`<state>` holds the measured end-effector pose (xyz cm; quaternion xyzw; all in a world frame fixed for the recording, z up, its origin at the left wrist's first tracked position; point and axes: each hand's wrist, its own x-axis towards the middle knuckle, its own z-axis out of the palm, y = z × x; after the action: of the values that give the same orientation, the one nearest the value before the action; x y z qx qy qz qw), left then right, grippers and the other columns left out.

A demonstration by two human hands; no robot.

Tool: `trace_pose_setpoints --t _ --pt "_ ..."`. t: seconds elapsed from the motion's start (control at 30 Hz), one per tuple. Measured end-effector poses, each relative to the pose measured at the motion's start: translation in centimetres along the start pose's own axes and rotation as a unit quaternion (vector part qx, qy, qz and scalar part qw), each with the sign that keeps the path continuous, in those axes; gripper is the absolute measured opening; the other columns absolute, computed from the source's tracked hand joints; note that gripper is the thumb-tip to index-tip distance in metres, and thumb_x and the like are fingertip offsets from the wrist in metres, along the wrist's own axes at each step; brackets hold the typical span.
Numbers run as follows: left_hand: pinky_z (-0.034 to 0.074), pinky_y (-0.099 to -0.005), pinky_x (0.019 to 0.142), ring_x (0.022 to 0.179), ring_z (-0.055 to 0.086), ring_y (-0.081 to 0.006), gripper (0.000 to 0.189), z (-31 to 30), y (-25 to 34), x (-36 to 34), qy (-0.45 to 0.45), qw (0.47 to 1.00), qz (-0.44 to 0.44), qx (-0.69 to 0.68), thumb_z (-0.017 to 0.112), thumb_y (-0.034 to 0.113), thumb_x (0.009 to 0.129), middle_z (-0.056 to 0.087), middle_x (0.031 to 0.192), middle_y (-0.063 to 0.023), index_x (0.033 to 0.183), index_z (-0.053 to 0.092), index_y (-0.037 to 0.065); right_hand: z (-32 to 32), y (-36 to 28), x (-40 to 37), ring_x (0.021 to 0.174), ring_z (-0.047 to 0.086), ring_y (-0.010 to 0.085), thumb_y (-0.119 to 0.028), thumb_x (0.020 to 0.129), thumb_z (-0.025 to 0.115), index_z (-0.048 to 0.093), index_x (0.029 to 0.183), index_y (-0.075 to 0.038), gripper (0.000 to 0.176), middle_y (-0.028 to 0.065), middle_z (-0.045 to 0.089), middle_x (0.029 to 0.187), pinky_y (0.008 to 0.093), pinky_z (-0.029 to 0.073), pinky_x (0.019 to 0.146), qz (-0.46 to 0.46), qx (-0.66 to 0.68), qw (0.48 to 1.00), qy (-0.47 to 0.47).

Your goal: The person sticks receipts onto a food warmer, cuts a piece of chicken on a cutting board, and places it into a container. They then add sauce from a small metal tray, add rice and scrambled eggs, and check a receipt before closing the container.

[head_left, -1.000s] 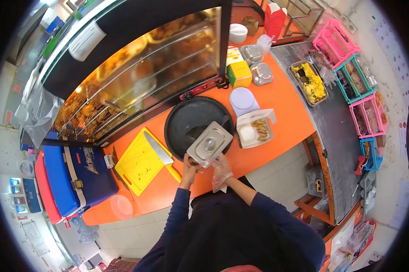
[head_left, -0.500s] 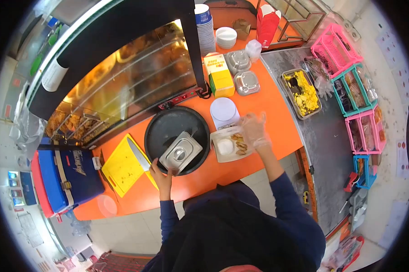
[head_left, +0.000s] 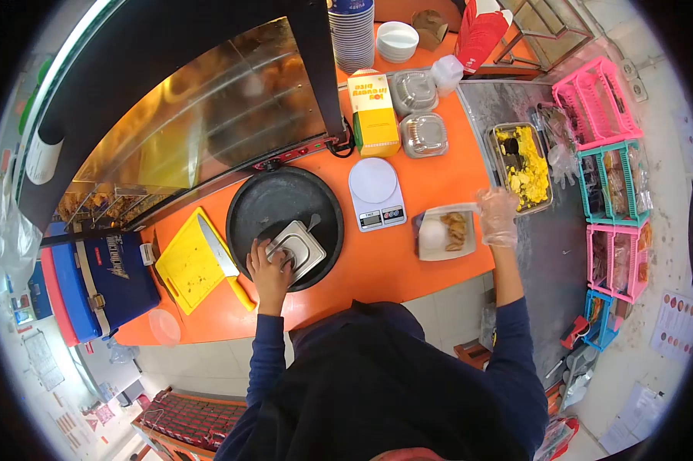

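Observation:
My left hand [head_left: 269, 270] is over a small steel container [head_left: 308, 255], its fingers curled around the knob area of the lid, which they mostly hide. The container sits in a round black pan [head_left: 285, 200], with a spoon handle [head_left: 313, 220] sticking out at its far side. A clear plastic glove covers my right hand [head_left: 498, 219], which grips the right edge of an open paper food box [head_left: 436, 250]. Inside the box lie a white mound that looks like rice [head_left: 432, 233] and browned pieces of food [head_left: 458, 230]. My right fingertips are slightly blurred.
A kitchen scale [head_left: 375, 192] stands between pan and box. Left of the pan, a knife [head_left: 217, 244] rests on a yellow cutting board [head_left: 191, 265]. A tray of yellow food [head_left: 524, 169] is at the right. Behind are a yellow carton [head_left: 373, 115] and plastic containers [head_left: 424, 134].
My right hand has pulled the food box rightward, away from the scale. My left hand has shifted from the steel container's near edge onto its lid. The view has shifted slightly.

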<state>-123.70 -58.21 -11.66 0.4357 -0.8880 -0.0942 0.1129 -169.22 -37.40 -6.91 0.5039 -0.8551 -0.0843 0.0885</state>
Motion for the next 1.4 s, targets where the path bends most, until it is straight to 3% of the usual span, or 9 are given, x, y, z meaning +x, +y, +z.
trace_pose_setpoints --t 0.07,0.17,0.23,0.43,0.77,0.83,1.1,1.23,1.4 --pt "0.030 -0.0540 0.104 0.132 0.035 -0.0344 0.021 0.6 0.2 0.7 0.004 1.000 0.002 0.010 0.072 0.013 0.067 0.049 0.127 -0.0095 0.086 0.064 0.010 -3.1 -3.2 0.4 0.090 0.056 0.0220 -0.013 0.078 0.061 0.061 0.105 -0.014 0.028 0.0044 0.060 0.091 0.0384 0.042 0.076 0.013 0.001 0.990 0.143" --pt "0.030 -0.0543 0.104 0.129 0.039 -0.0332 0.014 0.3 0.5 1.3 0.014 0.999 0.020 0.025 0.070 0.010 0.067 0.052 0.124 -0.0094 0.079 0.064 0.009 -4.5 -10.7 -1.1 0.101 0.056 0.0242 -0.016 0.080 0.060 0.052 0.124 -0.008 0.045 0.0094 0.060 0.108 0.0390 0.043 0.081 -0.052 0.045 0.985 -0.160" --pt "0.035 -0.0485 0.102 0.123 0.045 -0.0316 0.014 -1.1 1.3 1.9 -0.012 0.999 0.027 0.034 0.070 0.007 0.067 0.054 0.121 -0.0091 0.080 0.065 0.007 2.9 -14.6 -3.4 0.113 0.052 0.0262 -0.018 0.083 0.055 0.050 0.126 -0.007 0.045 0.0109 0.057 0.119 0.0391 0.044 0.083 -0.188 0.283 0.940 0.020" --pt "0.049 -0.0363 0.084 0.101 0.060 -0.0335 0.018 -6.2 0.8 5.9 -0.006 0.980 -0.012 -0.198 0.069 0.003 0.073 0.062 0.113 -0.0138 0.090 0.067 0.001 9.3 -18.7 -4.8 0.137 0.033 0.0266 -0.020 0.086 0.051 0.033 0.143 -0.009 0.061 0.0045 0.033 0.150 0.0483 0.039 0.090 -0.111 0.071 0.986 -0.107" --pt "0.050 -0.0358 0.075 0.077 0.066 -0.0295 0.022 1.2 -10.1 18.1 -0.317 0.906 0.024 -0.280 0.060 -0.001 0.073 0.067 0.087 -0.0227 0.093 0.069 -0.001 8.9 -19.1 -5.2 0.143 0.022 0.0237 -0.021 0.077 0.064 0.026 0.147 -0.010 0.081 0.0024 0.029 0.151 0.0553 0.034 0.097 -0.084 0.055 0.984 -0.148" --pt "0.051 -0.0310 0.070 0.077 0.061 -0.0096 0.023 2.6 -10.6 20.4 -0.443 0.872 0.131 -0.159 0.062 -0.005 0.074 0.072 0.087 -0.0051 0.094 0.071 -0.001 6.0 -18.6 -4.6 0.135 0.033 0.0250 -0.017 0.086 0.052 0.030 0.145 -0.011 0.064 0.0034 0.036 0.144 0.0471 0.039 0.094 -0.071 0.091 0.979 -0.166" --pt "0.050 -0.0343 0.076 0.081 0.063 -0.0179 0.035 12.1 -17.2 23.2 -0.528 0.836 0.041 -0.141 0.067 0.019 0.071 0.072 0.092 -0.0086 0.103 0.071 0.005 4.1 -18.3 -2.0 0.103 0.055 0.0336 -0.003 0.082 0.051 0.060 0.116 -0.007 0.036 0.0147 0.060 0.108 0.0418 0.044 0.090 0.108 0.488 0.864 0.062" --pt "0.048 -0.0438 0.078 0.089 0.063 -0.0372 0.026 9.2 -15.3 23.8 -0.377 0.906 0.191 0.036 0.052 0.017 0.082 0.067 0.090 -0.0211 0.099 0.069 0.005 4.2 -17.3 1.7 0.098 0.058 0.0332 0.005 0.078 0.050 0.063 0.107 -0.006 0.034 0.0142 0.062 0.103 0.0397 0.046 0.090 0.213 0.554 0.795 0.126" --pt "0.046 -0.0452 0.069 0.077 0.058 -0.0398 0.019 -3.7 17.9 27.9 -0.263 0.887 0.316 -0.210 0.063 0.017 0.083 0.059 0.079 -0.0237 0.079 0.061 -0.001 3.8 -17.4 7.0 0.094 0.058 0.0291 -0.004 0.085 0.051 0.065 0.103 -0.004 0.022 0.0118 0.064 0.097 0.0376 0.046 0.087 0.296 0.599 0.712 0.214"
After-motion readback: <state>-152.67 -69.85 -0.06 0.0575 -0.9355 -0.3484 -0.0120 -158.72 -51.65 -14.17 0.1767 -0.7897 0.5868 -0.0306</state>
